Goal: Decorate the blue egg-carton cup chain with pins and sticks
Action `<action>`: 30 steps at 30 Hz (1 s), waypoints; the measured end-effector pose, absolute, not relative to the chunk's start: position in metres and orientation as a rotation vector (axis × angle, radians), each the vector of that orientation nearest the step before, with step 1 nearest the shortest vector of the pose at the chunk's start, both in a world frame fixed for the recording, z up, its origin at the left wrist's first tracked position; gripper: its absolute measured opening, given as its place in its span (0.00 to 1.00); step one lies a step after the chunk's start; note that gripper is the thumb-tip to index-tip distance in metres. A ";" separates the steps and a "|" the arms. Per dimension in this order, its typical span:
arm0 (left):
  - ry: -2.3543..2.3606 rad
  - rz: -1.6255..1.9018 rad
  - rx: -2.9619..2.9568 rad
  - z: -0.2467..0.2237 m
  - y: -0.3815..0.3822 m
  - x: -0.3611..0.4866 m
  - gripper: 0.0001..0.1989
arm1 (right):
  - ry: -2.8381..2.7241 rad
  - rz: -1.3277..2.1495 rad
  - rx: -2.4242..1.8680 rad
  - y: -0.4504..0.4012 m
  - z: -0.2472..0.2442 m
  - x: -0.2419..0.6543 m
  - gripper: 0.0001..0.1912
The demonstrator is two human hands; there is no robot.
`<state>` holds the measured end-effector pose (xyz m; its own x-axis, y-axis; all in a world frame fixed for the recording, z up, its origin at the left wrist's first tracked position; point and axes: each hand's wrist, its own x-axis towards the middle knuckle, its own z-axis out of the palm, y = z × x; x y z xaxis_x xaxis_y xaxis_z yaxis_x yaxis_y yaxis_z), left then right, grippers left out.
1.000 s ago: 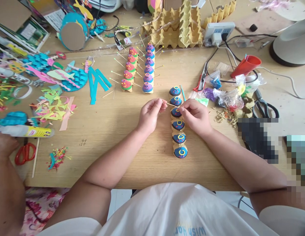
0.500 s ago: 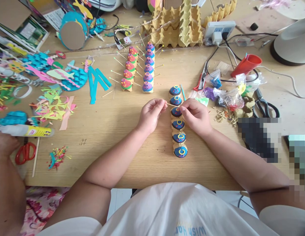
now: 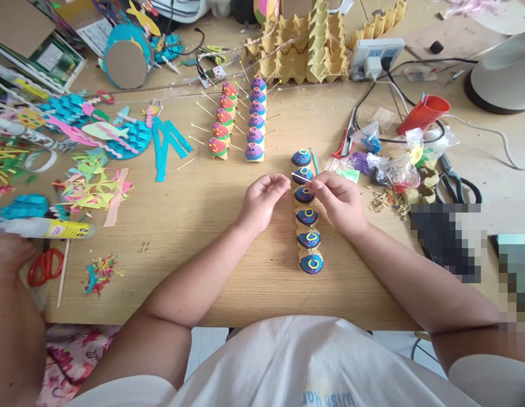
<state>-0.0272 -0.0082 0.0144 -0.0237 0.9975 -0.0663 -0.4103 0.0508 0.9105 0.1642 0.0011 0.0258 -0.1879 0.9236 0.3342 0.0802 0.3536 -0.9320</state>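
Your right hand (image 3: 337, 198) pinches a thin stick (image 3: 301, 177) between its fingers, above the row of blue egg-carton cups (image 3: 308, 216) on the bench (image 3: 228, 271). Your left hand (image 3: 264, 200) is near the stick's tip, thumb and fingers drawn together; whether they grip anything, you cannot tell from here. The red-and-green cups (image 3: 220, 131) stand farther off.

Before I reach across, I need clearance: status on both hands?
Right hand: pinching thin stick. Left hand: fingertips closed near its tip, contents unclear. Blue-topped carton strip lies below.
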 end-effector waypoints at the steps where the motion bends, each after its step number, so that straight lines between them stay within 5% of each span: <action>1: 0.954 1.374 0.884 0.013 -0.009 -0.027 0.22 | -1.509 1.076 -0.926 0.001 0.026 0.163 0.22; 8: 0.994 1.422 1.077 0.005 -0.012 -0.028 0.19 | -1.332 1.302 -0.821 0.002 0.025 0.158 0.16; 16: 0.957 1.406 1.204 0.009 -0.013 -0.024 0.18 | -1.303 1.394 -0.796 0.002 0.027 0.157 0.21; 30: 0.978 1.469 1.597 0.013 -0.020 -0.022 0.09 | -1.597 1.178 -0.711 -0.013 0.030 0.151 0.12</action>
